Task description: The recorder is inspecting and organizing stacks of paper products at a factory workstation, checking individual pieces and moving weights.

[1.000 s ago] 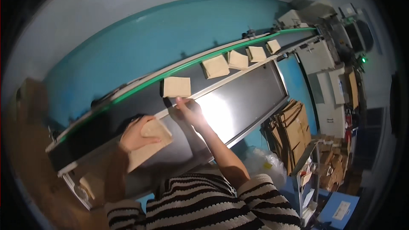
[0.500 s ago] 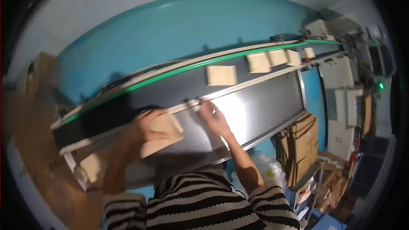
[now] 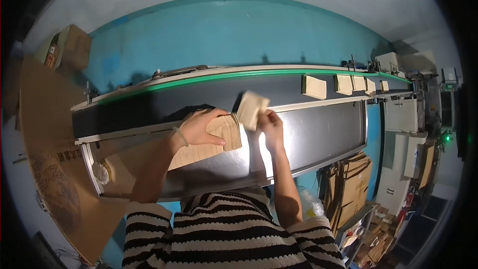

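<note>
My right hand (image 3: 271, 128) pinches a flat tan paper piece (image 3: 250, 110), slightly blurred, holding it up above the near edge of the black conveyor belt (image 3: 204, 91). To its left, my left hand (image 3: 198, 128) grips the right end of a long row of the same tan pieces (image 3: 230, 133), thumb on the near side and fingers over the far side. The pieces stand packed face to face on a shiny metal tray (image 3: 323, 127). Several single tan pieces (image 3: 314, 87) lie spaced out along the belt toward the right.
A green rail (image 3: 224, 76) runs along the belt's far side. A roll of clear tape (image 3: 101, 173) sits by the tray's left end. A large cardboard sheet (image 3: 64, 169) stands at left. Folded cartons (image 3: 348, 184) lean below the tray at right, near machinery (image 3: 401, 114).
My right hand has risen from the tray's far edge and now holds a tan piece. The pieces on the belt have shifted right. My left hand stays on the row as the view turns.
</note>
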